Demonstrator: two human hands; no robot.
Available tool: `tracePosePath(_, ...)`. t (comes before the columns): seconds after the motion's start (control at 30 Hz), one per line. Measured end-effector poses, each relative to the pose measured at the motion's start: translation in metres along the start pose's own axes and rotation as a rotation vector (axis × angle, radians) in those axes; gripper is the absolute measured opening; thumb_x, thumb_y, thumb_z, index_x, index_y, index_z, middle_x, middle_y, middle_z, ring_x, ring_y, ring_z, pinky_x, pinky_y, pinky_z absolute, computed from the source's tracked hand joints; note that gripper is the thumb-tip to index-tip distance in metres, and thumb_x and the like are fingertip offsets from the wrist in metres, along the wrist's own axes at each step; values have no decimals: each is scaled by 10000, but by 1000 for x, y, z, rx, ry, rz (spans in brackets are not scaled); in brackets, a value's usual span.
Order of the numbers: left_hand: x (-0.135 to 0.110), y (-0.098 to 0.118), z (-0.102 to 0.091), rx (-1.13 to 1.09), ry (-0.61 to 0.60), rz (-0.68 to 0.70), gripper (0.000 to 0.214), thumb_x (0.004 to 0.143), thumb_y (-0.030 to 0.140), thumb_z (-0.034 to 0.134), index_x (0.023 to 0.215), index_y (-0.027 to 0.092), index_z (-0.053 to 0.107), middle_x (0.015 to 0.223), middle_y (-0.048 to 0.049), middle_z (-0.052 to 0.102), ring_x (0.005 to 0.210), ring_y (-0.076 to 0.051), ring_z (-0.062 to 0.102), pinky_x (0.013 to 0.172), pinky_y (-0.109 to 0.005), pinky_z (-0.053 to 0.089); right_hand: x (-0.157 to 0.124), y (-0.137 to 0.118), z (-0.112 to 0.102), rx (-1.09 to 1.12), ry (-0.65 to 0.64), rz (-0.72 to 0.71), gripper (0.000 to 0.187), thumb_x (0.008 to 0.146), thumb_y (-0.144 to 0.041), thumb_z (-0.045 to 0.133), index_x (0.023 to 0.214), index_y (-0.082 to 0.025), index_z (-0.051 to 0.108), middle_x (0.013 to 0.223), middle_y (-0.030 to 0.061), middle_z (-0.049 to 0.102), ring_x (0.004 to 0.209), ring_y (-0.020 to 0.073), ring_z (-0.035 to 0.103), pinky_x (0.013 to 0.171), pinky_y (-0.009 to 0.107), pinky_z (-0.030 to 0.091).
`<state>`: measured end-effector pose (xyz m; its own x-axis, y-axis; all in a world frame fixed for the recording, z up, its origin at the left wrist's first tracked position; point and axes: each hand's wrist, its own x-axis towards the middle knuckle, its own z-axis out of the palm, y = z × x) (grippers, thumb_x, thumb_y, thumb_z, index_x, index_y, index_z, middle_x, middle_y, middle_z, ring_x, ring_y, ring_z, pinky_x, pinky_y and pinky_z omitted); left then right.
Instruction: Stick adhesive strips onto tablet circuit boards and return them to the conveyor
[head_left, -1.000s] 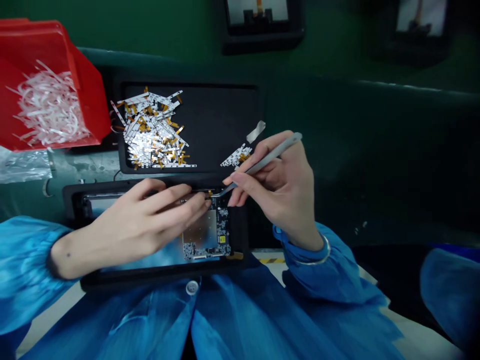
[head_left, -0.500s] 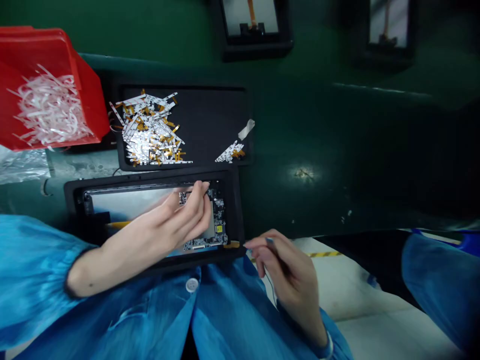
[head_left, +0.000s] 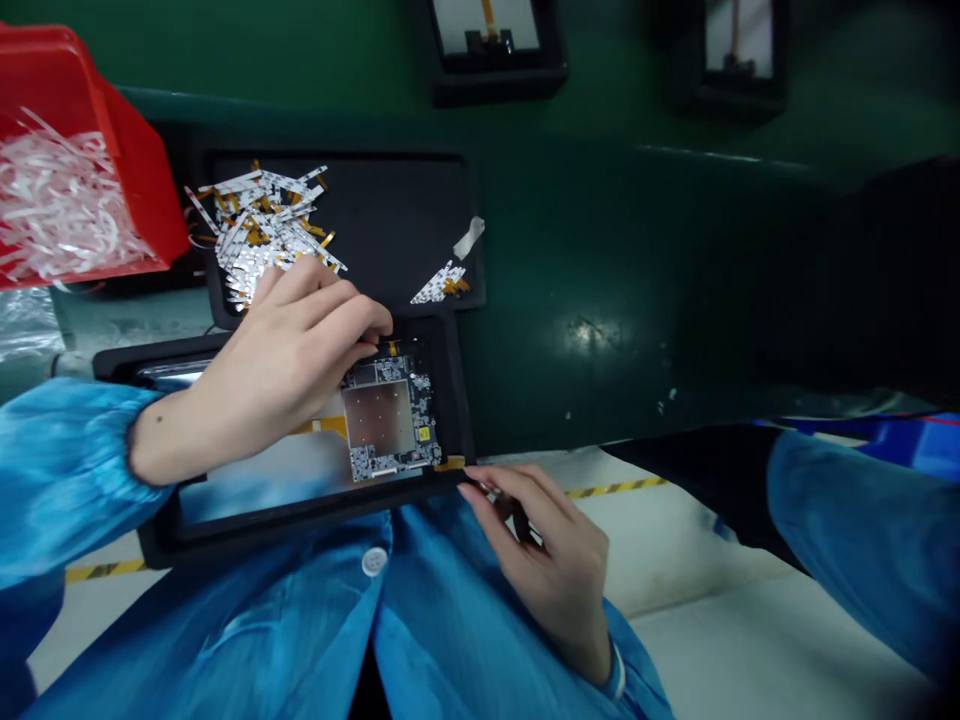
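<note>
Dim overall, lit coolly from overhead. Small glare patch on the green desk (head_left: 592, 330) near centre, toward 3 o'clock. Bright sheen on the foil strips (head_left: 255, 225) at 10 o'clock. Faint glint off the tweezers (head_left: 491, 492) in the right hand (head_left: 555, 570) at 6 o'clock. Soft blur over the left hand (head_left: 285, 360). Deep shadow at 3 o'clock; lines bent near the edges

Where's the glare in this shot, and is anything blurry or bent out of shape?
Head view: a bright glare patch on the green table; the circuit board by the left hand is sharp; the red bin and right hand look softer; straight edges bow near the borders; the right side falls into shadow.
</note>
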<state>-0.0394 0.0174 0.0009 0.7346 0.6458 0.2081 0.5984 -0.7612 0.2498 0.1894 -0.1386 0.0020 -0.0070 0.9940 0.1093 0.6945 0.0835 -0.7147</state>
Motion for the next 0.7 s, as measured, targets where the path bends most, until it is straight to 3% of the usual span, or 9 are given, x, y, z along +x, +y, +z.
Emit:
tracePosePath(0.13, -2, 8, 0, 205, -81, 26, 207, 1042, 141, 445, 1226, 123, 537, 1126, -75, 663, 1013, -238, 569, 855, -397, 491, -2, -4, 2, -91, 17, 7, 105, 910, -127, 697, 992, -194, 697, 828, 12, 740, 576, 112, 678, 549, 219, 572)
tracePosePath(0.23, -4, 7, -1, 191, -26, 131, 209, 1050, 151, 409, 1183, 89, 558, 1132, -109, 665, 980, -251, 583, 835, -402, 506, -5, -5, 2, -184, 13, -4, 86, 927, -175, 700, 1012, -192, 702, 817, 1, 745, 593, 113, 691, 523, 226, 537)
tracePosePath(0.33, -8, 2, -2, 189, 14, 275, 250, 1050, 164, 398, 1177, 71, 593, 1146, -146, 677, 957, -261, 600, 801, -392, 499, -4, -4, 2, -204, 55, -17, 106, 937, -163, 693, 1039, -188, 694, 855, 5, 746, 659, 99, 704, 602, 192, 562)
tracePosePath(0.47, -10, 0, -3, 281, 42, 386, 301, 1019, 51, 389, 1253, 52, 578, 1195, -134, 704, 1030, -265, 635, 740, -384, 444, 1, 0, 5, -141, 122, 4, 78, 912, -158, 725, 939, -175, 654, 848, 8, 692, 628, 70, 647, 617, 168, 564)
tracePosePath(0.6, -14, 2, -3, 320, 39, 401, 313, 1014, 29, 371, 1210, 74, 610, 1202, -108, 719, 1066, -265, 647, 725, -396, 409, 5, 0, 12, -90, 108, 32, 91, 923, -185, 717, 891, -174, 633, 814, -10, 645, 564, 46, 586, 571, 159, 540)
tracePosePath(0.7, -24, 1, -4, 65, -4, 244, 378, 1021, 63, 379, 1345, 120, 567, 1297, -102, 684, 1198, -301, 610, 816, -415, 430, 4, -3, 16, -114, 133, 32, 66, 939, -186, 701, 919, -173, 639, 824, -6, 668, 627, 57, 642, 597, 151, 541)
